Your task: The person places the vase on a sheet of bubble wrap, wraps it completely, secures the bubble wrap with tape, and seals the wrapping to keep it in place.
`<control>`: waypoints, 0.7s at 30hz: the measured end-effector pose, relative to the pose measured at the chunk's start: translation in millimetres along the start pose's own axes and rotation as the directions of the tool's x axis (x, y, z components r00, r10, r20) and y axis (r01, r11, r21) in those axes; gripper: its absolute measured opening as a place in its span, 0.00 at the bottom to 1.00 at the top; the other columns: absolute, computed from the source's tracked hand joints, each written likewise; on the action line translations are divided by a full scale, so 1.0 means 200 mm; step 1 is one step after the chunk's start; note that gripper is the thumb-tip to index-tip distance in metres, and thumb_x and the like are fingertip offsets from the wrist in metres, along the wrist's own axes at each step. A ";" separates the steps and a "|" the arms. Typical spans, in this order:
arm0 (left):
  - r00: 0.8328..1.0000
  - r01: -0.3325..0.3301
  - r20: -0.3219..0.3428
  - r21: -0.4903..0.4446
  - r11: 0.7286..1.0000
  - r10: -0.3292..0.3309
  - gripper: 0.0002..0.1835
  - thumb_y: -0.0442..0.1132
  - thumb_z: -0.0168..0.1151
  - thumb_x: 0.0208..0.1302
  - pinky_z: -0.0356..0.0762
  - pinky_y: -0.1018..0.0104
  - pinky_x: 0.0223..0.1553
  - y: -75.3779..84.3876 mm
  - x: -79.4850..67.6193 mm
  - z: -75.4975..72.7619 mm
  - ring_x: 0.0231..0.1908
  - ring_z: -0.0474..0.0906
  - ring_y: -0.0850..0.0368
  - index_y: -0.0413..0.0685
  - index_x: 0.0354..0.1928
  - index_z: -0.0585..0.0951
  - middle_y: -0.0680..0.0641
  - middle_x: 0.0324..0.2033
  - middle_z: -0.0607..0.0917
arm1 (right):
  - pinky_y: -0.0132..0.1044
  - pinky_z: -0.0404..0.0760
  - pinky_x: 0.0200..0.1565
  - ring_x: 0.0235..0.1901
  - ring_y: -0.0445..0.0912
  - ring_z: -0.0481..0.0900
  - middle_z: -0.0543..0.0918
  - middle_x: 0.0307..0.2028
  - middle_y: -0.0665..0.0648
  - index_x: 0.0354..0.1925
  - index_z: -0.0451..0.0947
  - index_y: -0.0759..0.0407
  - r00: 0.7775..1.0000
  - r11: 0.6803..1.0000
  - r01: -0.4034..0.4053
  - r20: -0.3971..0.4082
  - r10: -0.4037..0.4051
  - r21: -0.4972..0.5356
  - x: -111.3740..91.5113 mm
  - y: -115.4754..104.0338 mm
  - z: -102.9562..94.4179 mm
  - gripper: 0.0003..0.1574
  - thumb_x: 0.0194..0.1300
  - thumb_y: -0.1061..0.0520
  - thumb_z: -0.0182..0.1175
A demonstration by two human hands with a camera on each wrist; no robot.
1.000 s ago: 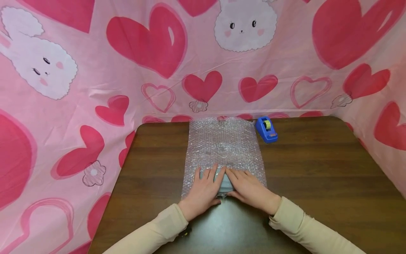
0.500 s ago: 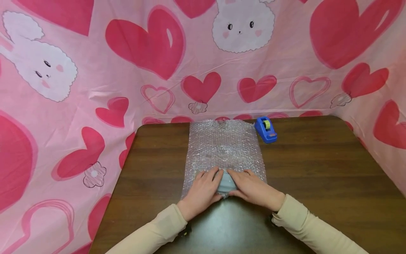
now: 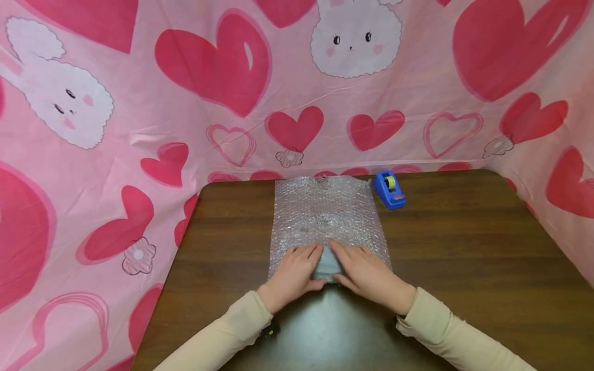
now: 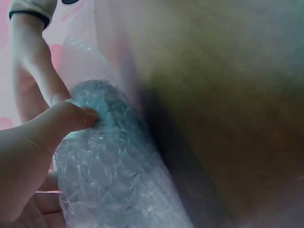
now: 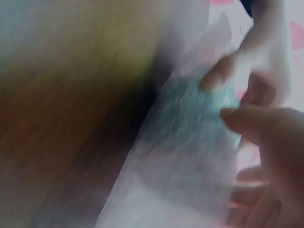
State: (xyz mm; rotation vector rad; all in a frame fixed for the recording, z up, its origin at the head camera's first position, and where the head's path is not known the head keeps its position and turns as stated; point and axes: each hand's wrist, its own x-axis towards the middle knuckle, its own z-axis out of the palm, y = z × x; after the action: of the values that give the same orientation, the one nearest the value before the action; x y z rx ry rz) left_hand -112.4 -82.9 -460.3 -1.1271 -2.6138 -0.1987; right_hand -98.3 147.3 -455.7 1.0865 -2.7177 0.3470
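Observation:
A sheet of bubble wrap (image 3: 327,211) stretches away from me over the table. At its near end lies a pale blue rounded object (image 3: 328,264), its kind hard to make out, with the wrap rolled around it. My left hand (image 3: 292,273) grips the left of this roll, thumb on the near side and fingers over the top. On the right, my right hand (image 3: 371,273) holds it the same way. In the left wrist view the left thumb (image 4: 71,116) presses the bubbles over the object. The right wrist view is blurred, with the right thumb (image 5: 247,121) against the wrap.
A blue tape dispenser (image 3: 390,190) with yellow tape stands at the back, right of the wrap's far end. The dark wooden table (image 3: 464,247) extends to both sides. A pink cloth (image 3: 297,82) with hearts and rabbits hangs behind and at the sides.
Fingers that lay spread over the object a second ago have drawn in around it. The wrap's far edge has come slightly nearer to me. The tape dispenser stays in place.

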 end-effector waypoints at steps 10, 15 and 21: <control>1.000 -0.019 -0.015 -0.148 0.989 0.017 0.36 0.51 0.81 0.51 0.85 0.59 0.39 -0.06 0.06 0.00 0.37 0.86 0.55 0.33 0.55 0.81 0.44 0.43 0.88 | 0.64 0.71 0.66 0.71 0.62 0.69 0.67 0.73 0.72 0.76 0.59 0.72 0.998 0.976 0.010 0.062 0.004 -0.220 -0.02 -0.13 0.04 0.67 0.54 0.39 0.80; 0.998 0.017 0.058 -0.250 0.968 -0.002 0.33 0.50 0.80 0.53 0.83 0.64 0.36 -0.07 0.07 -0.02 0.33 0.84 0.58 0.36 0.55 0.81 0.47 0.39 0.88 | 0.62 0.71 0.66 0.72 0.62 0.69 0.66 0.74 0.71 0.78 0.57 0.70 0.999 0.944 0.026 0.049 -0.010 -0.329 -0.01 -0.10 0.11 0.65 0.57 0.43 0.78; 0.990 0.050 0.139 -0.311 0.949 -0.007 0.37 0.52 0.79 0.56 0.82 0.68 0.35 -0.06 0.08 -0.03 0.31 0.83 0.60 0.36 0.60 0.77 0.47 0.37 0.88 | 0.57 0.80 0.57 0.60 0.61 0.80 0.76 0.65 0.71 0.76 0.58 0.72 0.999 0.950 -0.022 0.021 0.030 -0.310 0.02 -0.07 0.15 0.72 0.49 0.41 0.83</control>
State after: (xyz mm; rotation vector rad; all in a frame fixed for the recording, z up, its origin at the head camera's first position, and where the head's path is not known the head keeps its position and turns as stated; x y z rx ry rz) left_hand -129.4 -81.2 -449.4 -1.2417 -2.7901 -0.5825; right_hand -93.5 126.2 -481.5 0.9722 -2.6885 -0.0913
